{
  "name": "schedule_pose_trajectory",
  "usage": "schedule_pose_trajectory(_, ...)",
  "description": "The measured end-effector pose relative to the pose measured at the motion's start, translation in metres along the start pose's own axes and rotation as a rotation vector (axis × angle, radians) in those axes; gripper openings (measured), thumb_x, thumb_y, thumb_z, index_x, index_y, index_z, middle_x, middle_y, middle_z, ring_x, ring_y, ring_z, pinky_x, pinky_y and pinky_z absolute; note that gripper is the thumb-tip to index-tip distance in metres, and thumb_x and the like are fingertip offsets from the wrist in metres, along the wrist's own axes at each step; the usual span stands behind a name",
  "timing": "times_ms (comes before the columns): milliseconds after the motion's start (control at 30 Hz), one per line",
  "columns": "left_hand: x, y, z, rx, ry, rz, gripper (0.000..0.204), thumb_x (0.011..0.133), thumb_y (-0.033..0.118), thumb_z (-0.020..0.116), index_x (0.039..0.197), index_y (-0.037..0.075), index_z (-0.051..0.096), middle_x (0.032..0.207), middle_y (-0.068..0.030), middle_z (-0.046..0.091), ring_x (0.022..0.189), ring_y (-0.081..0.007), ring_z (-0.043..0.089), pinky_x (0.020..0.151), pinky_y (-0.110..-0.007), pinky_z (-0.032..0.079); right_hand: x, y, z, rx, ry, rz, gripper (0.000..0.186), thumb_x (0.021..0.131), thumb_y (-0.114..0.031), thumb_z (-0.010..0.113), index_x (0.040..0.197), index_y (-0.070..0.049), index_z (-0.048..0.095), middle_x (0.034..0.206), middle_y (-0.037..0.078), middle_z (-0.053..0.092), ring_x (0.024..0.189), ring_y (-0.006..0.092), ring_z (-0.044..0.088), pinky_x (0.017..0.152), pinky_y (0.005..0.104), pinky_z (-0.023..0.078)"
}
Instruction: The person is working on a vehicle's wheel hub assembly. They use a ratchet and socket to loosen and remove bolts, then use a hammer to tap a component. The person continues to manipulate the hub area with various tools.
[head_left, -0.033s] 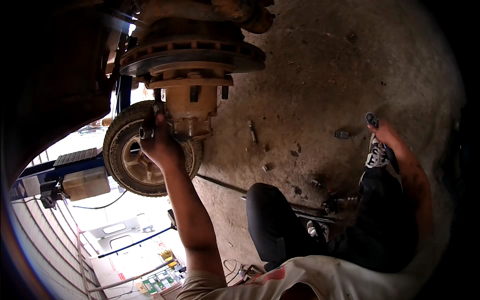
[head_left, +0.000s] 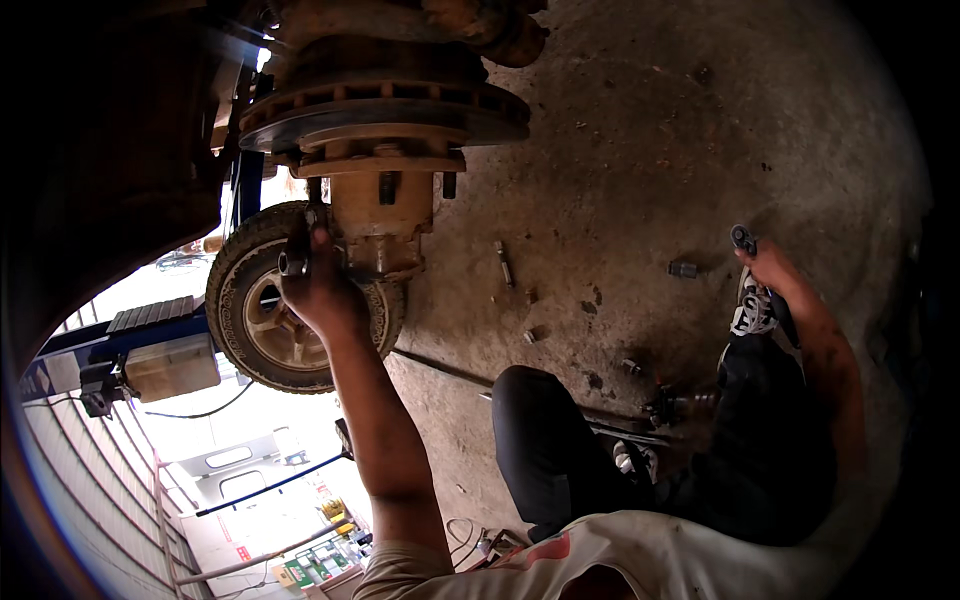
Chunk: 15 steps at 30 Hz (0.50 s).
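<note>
My left hand (head_left: 328, 295) is closed round a metal socket (head_left: 291, 264), whose round end shows beside the fingers. Its raised fingertip is at a metallic piece (head_left: 317, 215) right below a wheel stud (head_left: 315, 188); whether that piece is part of what I hold, I cannot tell. Beside this hand is the rusty wheel hub (head_left: 384, 220), with the brake disc (head_left: 385, 112) above it and other studs sticking out. Far to the right, my right hand (head_left: 770, 264) grips a ratchet wrench; its round head (head_left: 742, 238) shows above the fingers and its handle is mostly hidden.
A wheel with its tyre (head_left: 232, 335) stands behind my left forearm. Across the concrete floor lie a slim metal tool (head_left: 505, 265), a dark socket (head_left: 683, 269), small metal parts (head_left: 531, 336) and a long bar (head_left: 440, 366). My bent knee (head_left: 540, 420) is near the bar.
</note>
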<state>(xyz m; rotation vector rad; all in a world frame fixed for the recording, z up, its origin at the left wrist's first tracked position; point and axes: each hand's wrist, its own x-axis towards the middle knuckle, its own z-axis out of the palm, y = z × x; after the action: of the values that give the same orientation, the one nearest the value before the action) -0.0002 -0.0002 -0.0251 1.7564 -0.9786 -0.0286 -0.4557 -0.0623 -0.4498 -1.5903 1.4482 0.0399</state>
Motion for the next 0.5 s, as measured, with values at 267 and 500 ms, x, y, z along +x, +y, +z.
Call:
schedule_pose_trajectory(267, 0.005, -0.001, -0.009, -0.003, -0.023, -0.041, 0.037, 0.081, 0.012, 0.072, 0.111, -0.007, 0.063, 0.098, -0.0099, 0.066, 0.085, -0.0168, 0.06, 0.078, -0.03, 0.047, 0.0, -0.002, -0.001, 0.059, -0.032, 0.045, 0.047, 0.086, -0.041, 0.063, 0.087, 0.006, 0.063, 0.076, 0.029, 0.062, 0.079, 0.044, 0.063, 0.068, 0.047, 0.047)
schedule_pose_trajectory(500, 0.002, 0.006, 0.004, -0.048, -0.015, 0.005, 0.036, 0.079, 0.004, 0.072, 0.112, -0.007, 0.063, 0.097, -0.0104, 0.067, 0.086, -0.0168, 0.061, 0.079, -0.029, 0.048, -0.001, -0.001, -0.001, 0.068, -0.013, 0.032, 0.048, 0.087, -0.041, 0.062, 0.092, 0.006, 0.063, 0.081, 0.029, 0.063, 0.083, 0.0454, 0.062, 0.07, 0.0469, 0.047)
